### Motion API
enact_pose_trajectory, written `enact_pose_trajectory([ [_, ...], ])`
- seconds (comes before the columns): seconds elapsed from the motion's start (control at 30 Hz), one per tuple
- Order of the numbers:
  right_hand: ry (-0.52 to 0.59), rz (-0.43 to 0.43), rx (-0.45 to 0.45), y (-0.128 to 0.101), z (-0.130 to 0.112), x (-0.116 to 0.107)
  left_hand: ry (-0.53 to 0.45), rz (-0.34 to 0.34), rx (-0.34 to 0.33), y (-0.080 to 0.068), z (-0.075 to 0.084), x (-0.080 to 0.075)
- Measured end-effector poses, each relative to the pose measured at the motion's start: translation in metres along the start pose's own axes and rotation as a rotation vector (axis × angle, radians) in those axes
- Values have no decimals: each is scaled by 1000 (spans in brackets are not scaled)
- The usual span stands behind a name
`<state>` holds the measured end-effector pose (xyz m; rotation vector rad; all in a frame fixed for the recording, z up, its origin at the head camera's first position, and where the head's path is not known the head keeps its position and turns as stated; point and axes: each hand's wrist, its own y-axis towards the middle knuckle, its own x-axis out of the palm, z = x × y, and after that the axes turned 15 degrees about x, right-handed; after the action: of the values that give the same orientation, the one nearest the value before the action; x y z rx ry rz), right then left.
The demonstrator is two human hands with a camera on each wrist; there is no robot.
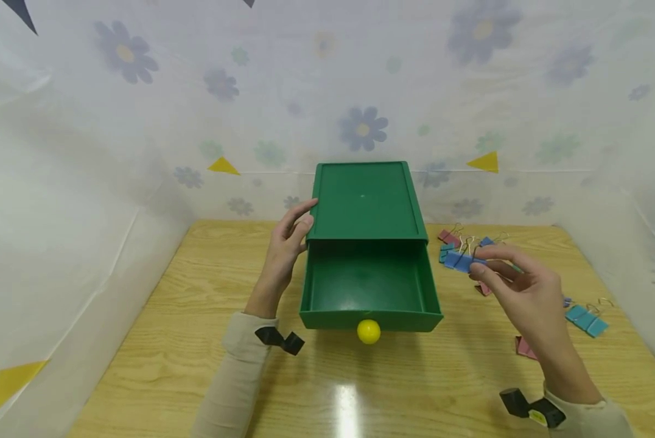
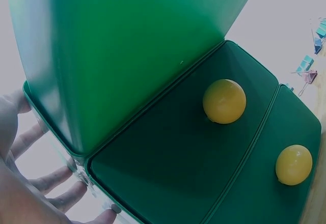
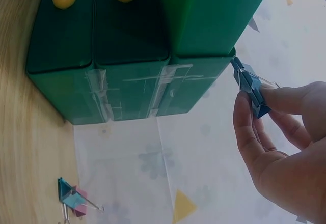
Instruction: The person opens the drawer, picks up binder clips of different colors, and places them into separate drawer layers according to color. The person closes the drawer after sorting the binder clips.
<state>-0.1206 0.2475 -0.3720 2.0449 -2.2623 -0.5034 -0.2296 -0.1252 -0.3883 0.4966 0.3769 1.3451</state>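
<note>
A green drawer unit (image 1: 366,201) stands on the wooden table, its top drawer (image 1: 371,277) pulled out toward me. Nothing lies inside that drawer, and a yellow round knob (image 1: 368,332) sits on its front. Two closed drawers lie below it, each with a yellow knob (image 2: 224,101), as the left wrist view shows. My left hand (image 1: 283,255) rests against the unit's left side with fingers extended. Right of the drawer, my right hand (image 1: 530,295) pinches a blue binder clip (image 1: 458,261) between thumb and fingers, its wire handles upward in the head view.
Several binder clips lie on the table to the right: a pink one (image 1: 448,237) and a teal one (image 1: 445,252) behind the held clip, another teal one (image 1: 587,320) farther right, a pink one (image 1: 525,347) nearer. White flowered sheeting (image 1: 294,79) encloses the table's back and sides.
</note>
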Motion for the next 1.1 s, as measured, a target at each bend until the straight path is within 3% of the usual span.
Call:
enact_pose_trajectory([
  [0.17,115,-54,-3,-2,-4,5,-6,3,-1,0,-1,1],
  [0.47,29,-77,49,-4,-22,11,-1,8,-4,0,-1,0],
  [0.73,77,-217,-34,5,-37,23,1,5,-9,1,0,0],
  [0.87,55,-271,-50,8,-46,29,2,5,-11,1,0,0],
  [1.1,-84,-329,-68,18,-57,45,1,3,-11,1,0,0],
])
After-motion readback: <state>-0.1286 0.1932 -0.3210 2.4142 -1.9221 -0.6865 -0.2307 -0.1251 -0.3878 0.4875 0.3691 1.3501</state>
